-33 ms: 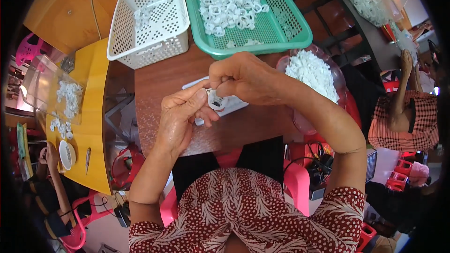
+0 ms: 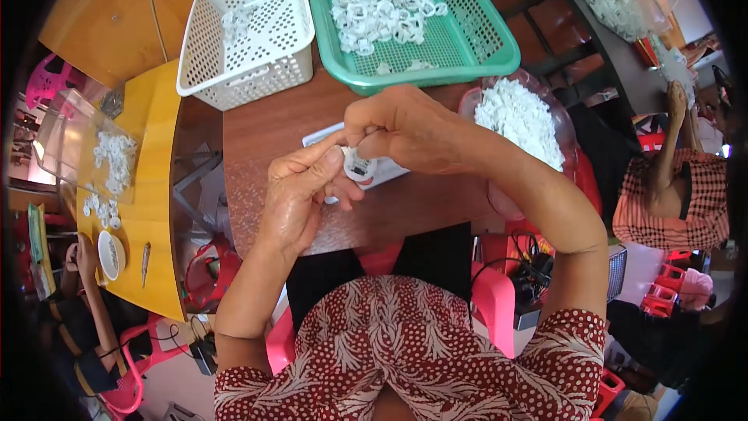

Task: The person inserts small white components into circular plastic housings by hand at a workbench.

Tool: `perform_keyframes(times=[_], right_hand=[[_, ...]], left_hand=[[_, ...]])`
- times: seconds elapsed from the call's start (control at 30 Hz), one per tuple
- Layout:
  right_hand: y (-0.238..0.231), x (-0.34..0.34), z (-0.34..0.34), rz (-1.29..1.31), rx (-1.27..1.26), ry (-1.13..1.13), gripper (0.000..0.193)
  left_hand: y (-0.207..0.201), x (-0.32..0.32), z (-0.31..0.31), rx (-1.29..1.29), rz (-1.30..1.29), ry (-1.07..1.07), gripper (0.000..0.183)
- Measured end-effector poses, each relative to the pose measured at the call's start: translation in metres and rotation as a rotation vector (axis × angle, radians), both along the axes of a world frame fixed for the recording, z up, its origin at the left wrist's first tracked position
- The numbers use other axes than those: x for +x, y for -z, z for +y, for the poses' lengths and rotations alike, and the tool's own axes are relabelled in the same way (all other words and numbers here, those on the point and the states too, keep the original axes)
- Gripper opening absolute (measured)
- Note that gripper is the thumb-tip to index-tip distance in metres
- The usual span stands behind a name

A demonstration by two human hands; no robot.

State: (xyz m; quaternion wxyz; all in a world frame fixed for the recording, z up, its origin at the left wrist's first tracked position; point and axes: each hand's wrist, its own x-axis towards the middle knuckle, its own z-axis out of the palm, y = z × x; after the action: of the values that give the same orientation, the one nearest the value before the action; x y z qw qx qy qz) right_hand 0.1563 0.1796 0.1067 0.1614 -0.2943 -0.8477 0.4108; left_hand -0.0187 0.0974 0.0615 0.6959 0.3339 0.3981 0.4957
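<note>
Over the brown table, my left hand (image 2: 300, 187) pinches a small white plastic ring (image 2: 358, 173) between thumb and forefinger, its other fingers curled beneath. A dark patch shows inside the ring. My right hand (image 2: 409, 134) is bent in from above, fingers closed at the ring's upper edge; whatever they grip there is hidden behind the knuckles. Under both hands, partly covered by them, lies a flat white tray (image 2: 389, 178) on the table.
A white basket (image 2: 284, 62) and a green basket (image 2: 499, 66), both with white pieces, stand at the far side. To the right is a clear reddish bowl (image 2: 472, 103) heaped with small white parts. A yellow table (image 2: 160, 242) stands left; co-workers sit on both sides.
Both hands keep almost the same pose at the ring, which looks slightly turned. The baskets and table sit a touch higher in the picture.
</note>
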Motion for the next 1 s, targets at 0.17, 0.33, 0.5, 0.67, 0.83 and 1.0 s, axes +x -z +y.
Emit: perform_keyframes(times=[0.17, 0.33, 0.5, 0.67, 0.83, 1.0], right_hand=[[0.016, -0.005, -0.014, 0.025, -0.017, 0.01, 0.007], [0.038, -0.004, -0.032, 0.085, -0.093, 0.158, 0.012], [0.052, -0.001, -0.052, 0.216, -0.156, 0.225, 0.008], [0.054, -0.002, -0.061, 0.213, -0.311, 0.285, 0.009], [0.064, -0.005, -0.075, 0.302, -0.497, 0.331, 0.009], [0.067, -0.006, -0.089, 0.529, -0.711, 0.536, 0.007]], left_hand=[[0.015, -0.001, -0.018, -0.143, -0.136, -0.027, 0.037], [0.028, 0.006, -0.037, -0.168, -0.23, -0.113, 0.035], [0.037, 0.008, -0.046, -0.175, -0.32, -0.154, 0.036], [0.039, 0.008, -0.048, -0.187, -0.281, -0.169, 0.036], [0.045, -0.001, -0.049, -0.152, -0.108, -0.121, 0.035], [0.04, 0.007, -0.051, -0.179, -0.123, -0.18, 0.037]])
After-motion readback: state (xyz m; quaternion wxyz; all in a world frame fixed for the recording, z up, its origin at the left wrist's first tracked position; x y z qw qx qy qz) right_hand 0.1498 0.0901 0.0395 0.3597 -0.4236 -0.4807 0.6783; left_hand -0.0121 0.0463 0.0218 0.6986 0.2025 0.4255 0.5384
